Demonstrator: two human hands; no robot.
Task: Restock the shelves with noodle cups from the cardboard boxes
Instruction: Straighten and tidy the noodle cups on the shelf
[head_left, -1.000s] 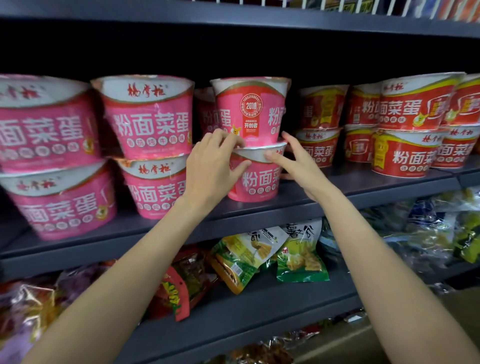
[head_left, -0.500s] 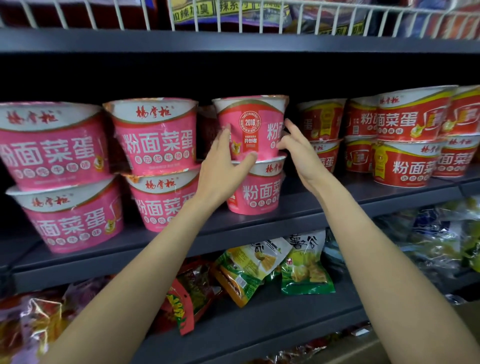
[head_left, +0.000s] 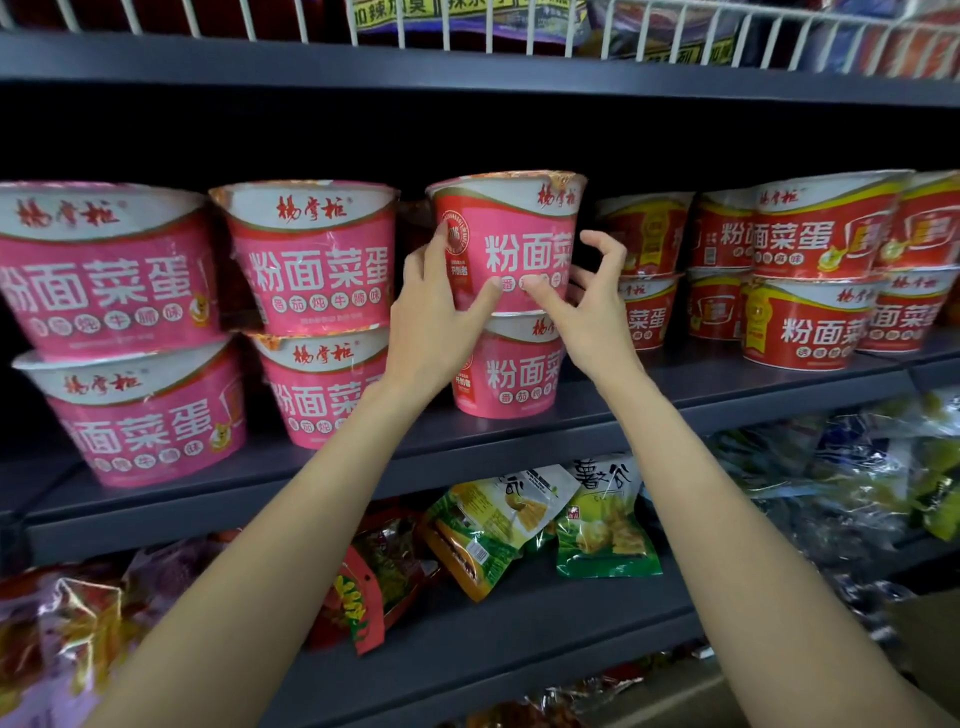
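cup (head_left: 519, 244) label — "粉面菜蛋"

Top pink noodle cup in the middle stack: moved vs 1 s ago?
Yes. The top pink noodle cup has been rotated on the pink cup beneath it: its round red seal, formerly front-centre, now sits at the left edge by the left hand.

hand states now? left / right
Left hand: grips the top pink noodle cup, thumb across its front.
Right hand: fingers curled, thumb tip touching the same cup's lower front; not wrapped around it.
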